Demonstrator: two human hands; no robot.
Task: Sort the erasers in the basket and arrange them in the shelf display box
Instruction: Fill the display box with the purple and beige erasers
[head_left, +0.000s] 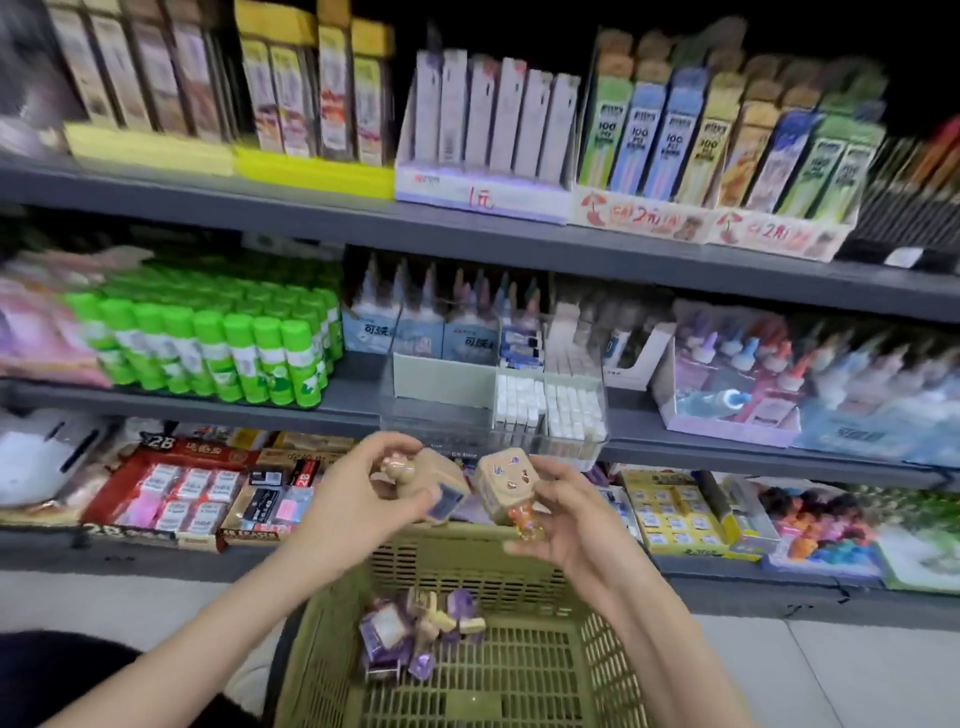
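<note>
The left hand (358, 493) curls its fingers round a tan eraser pack (441, 475). The right hand (566, 514) pinches a second tan pack (498, 483). More erasers (421, 634) lie in the green basket (467, 566) at six o'clock. A red box (208, 453) at nine o'clock says "2B".

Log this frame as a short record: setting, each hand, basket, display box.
setting: stationery shop shelves, motion-blurred
left hand: grips a tan eraser pack
right hand: grips a second tan eraser pack
green basket: below both hands, holds a heap of purple and tan packs
clear display box: on the middle shelf, white erasers in its right part
</note>
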